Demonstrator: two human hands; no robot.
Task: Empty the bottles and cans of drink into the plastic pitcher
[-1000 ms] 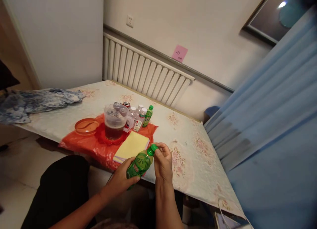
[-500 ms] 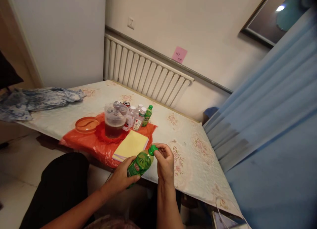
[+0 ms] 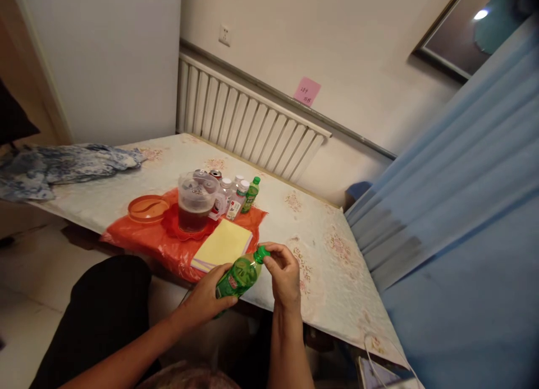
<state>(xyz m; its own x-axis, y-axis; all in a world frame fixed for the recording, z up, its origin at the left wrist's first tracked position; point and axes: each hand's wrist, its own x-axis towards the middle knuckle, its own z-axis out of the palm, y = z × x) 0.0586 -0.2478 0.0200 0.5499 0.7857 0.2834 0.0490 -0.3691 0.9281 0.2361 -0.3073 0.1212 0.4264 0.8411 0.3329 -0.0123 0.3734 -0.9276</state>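
**Green bottle between our two hands**

We hold a green drink bottle tilted near the edge of the floral-covered counter, its top toward our right. Our left hand is wrapped around it lower down; our right hand pinches the green screw cap. Just ahead of our left hand, a stack of sheets, yellow on top, lies on red plastic sheeting. Beyond it, farther left, a clear pitcher of brown liquid stands on a red scalloped dish, an orange lid beside it. Farther ahead of our hands, white-capped bottles stand beside another green bottle.
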